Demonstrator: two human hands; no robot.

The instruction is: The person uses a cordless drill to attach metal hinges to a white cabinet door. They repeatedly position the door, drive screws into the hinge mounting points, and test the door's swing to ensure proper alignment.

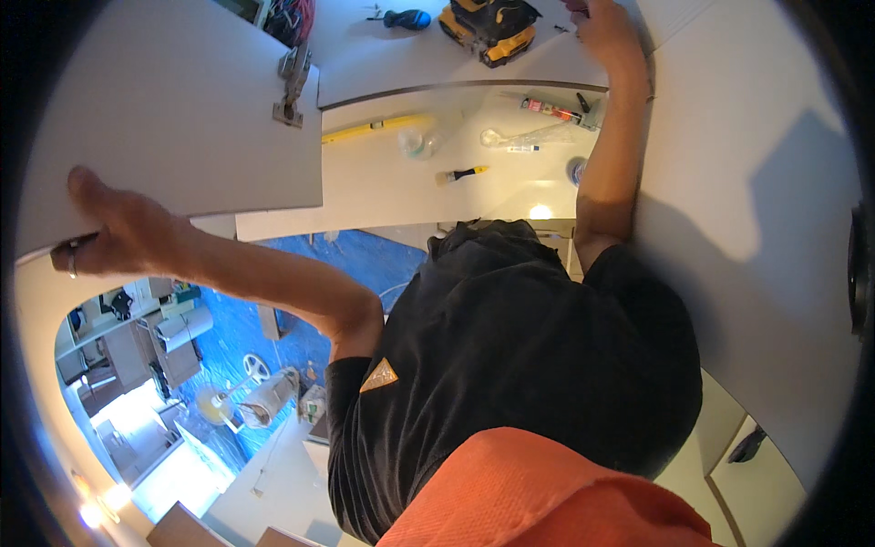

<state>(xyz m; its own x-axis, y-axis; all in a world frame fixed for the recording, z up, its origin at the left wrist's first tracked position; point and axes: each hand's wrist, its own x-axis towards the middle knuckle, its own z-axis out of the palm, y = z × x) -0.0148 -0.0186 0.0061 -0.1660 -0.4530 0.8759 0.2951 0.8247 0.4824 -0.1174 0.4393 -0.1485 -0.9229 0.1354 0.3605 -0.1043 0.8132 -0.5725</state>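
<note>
Ideally, keep the white door (182,118) at upper left steady, the left hand (128,228) clamped on its edge, and move the right hand (609,41) (partly cut off, so I cannot tell its grip) gently.

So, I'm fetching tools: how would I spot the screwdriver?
Find the pale cabinet door held by the left hand. On the shelf to its right, the screwdriver lies left of the yellow-and-black power tool. Its blue handle sets it apart.

Upper shelf (383,73): front strip is lying free
Power tool (488,32), screwdriver (406,19): are blocking further back
Cabinet door (182,118): is barring the left
Side panel (720,164): is barring the right
</note>
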